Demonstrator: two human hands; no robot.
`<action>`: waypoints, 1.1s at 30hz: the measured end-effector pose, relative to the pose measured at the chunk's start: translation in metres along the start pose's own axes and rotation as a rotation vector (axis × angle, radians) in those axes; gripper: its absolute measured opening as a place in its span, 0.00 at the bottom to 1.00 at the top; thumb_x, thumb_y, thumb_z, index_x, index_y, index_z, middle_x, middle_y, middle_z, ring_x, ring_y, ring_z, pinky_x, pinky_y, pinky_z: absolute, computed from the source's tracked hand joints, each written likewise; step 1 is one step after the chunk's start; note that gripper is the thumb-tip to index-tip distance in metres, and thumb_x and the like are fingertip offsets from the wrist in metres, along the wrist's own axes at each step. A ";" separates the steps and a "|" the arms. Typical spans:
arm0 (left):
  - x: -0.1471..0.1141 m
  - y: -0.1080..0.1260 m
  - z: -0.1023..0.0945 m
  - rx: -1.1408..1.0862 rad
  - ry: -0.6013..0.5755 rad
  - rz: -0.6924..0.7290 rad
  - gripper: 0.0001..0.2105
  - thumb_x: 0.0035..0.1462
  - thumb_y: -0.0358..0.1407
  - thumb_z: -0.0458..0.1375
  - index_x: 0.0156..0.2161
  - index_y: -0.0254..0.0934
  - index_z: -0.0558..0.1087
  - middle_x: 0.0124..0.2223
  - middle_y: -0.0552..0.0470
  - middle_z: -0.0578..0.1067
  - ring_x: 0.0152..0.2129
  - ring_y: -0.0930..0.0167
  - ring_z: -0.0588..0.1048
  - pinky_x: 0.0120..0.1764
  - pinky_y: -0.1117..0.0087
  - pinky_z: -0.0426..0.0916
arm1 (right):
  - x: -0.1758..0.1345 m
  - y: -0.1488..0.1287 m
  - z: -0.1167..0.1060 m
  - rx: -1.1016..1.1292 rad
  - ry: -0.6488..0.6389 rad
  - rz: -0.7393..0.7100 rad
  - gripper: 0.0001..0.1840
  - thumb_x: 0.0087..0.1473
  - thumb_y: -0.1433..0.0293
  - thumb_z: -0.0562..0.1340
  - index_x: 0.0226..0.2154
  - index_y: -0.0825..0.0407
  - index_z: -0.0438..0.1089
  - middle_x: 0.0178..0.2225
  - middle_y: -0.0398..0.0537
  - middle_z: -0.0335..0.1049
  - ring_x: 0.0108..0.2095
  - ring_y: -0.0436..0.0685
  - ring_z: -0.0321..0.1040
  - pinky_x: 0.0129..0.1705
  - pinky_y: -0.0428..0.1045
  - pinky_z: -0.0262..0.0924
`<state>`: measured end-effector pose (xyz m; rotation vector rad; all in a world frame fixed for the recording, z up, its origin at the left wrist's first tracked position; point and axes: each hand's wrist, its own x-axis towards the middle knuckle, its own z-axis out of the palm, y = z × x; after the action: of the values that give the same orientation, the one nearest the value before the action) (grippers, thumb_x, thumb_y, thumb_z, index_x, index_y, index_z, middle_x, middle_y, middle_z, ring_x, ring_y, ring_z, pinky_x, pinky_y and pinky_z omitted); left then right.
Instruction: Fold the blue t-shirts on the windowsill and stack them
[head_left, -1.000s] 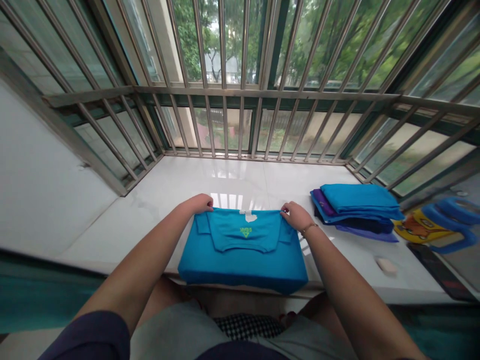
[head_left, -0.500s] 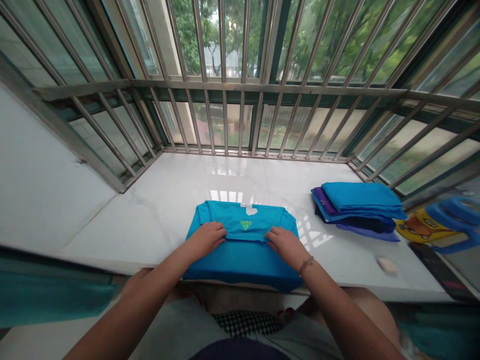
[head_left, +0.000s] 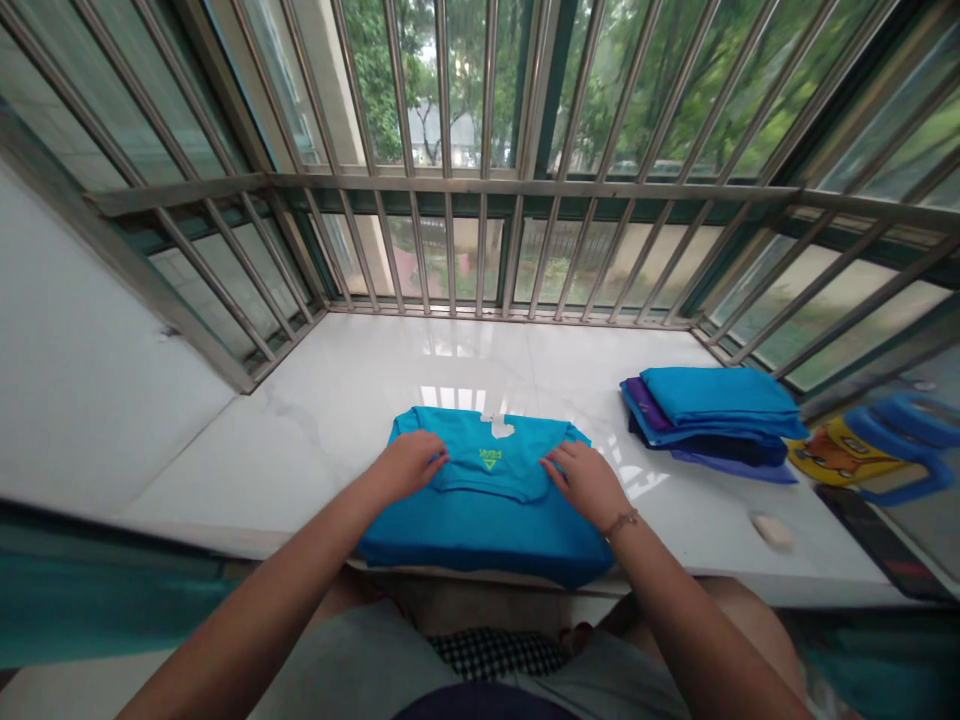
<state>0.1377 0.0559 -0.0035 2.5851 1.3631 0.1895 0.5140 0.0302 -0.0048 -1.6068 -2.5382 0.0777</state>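
A bright blue T-shirt (head_left: 480,525) lies partly folded on the white ledge, its near edge hanging over the front. The upper part is turned down as a flap with a small green logo and a whitish label at the top. My left hand (head_left: 414,462), fingers curled, pinches the flap's left side. On the other side, my right hand (head_left: 589,482) grips the flap's right side with bent fingers and thumb together. Between the hands the flap's lower edge curves slackly. The fingertips' exact hold is partly hidden.
A stack of folded blue and purple clothes (head_left: 720,400) sits to the right. Beyond it are a yellow and blue cup (head_left: 847,450), a dark phone (head_left: 874,540) and a small pale block (head_left: 772,532). Metal window bars (head_left: 480,185) enclose the ledge (head_left: 300,420).
Both hands have moved slightly outward and up from the flap's lower edge to its sides. The flap's lower edge has come nearer to me and now sags in a curve.
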 end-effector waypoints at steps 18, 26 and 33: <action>0.108 -0.093 -0.067 -0.065 0.080 -0.381 0.11 0.60 0.42 0.64 0.41 0.38 0.82 0.41 0.48 0.84 0.40 0.64 0.80 0.40 0.69 0.70 | 0.105 0.066 -0.036 0.051 0.120 0.298 0.13 0.74 0.70 0.59 0.52 0.58 0.78 0.51 0.60 0.76 0.50 0.59 0.72 0.54 0.50 0.61; 0.021 -0.051 -0.078 -0.108 0.416 -0.169 0.11 0.67 0.44 0.60 0.41 0.40 0.80 0.43 0.47 0.81 0.43 0.61 0.78 0.49 0.61 0.72 | 0.025 0.054 -0.054 0.135 0.396 0.099 0.14 0.73 0.66 0.58 0.48 0.51 0.79 0.48 0.57 0.77 0.51 0.64 0.73 0.59 0.56 0.65; -0.113 -0.010 0.022 -0.088 0.227 -0.073 0.09 0.70 0.40 0.59 0.46 0.46 0.82 0.55 0.45 0.82 0.52 0.59 0.80 0.57 0.55 0.76 | -0.111 0.028 0.026 0.125 0.210 -0.134 0.16 0.72 0.66 0.57 0.52 0.43 0.80 0.53 0.54 0.79 0.51 0.65 0.77 0.55 0.62 0.73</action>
<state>0.0711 -0.0348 -0.0290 2.4974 1.4833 0.5327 0.5823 -0.0574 -0.0440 -1.3217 -2.4199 0.0497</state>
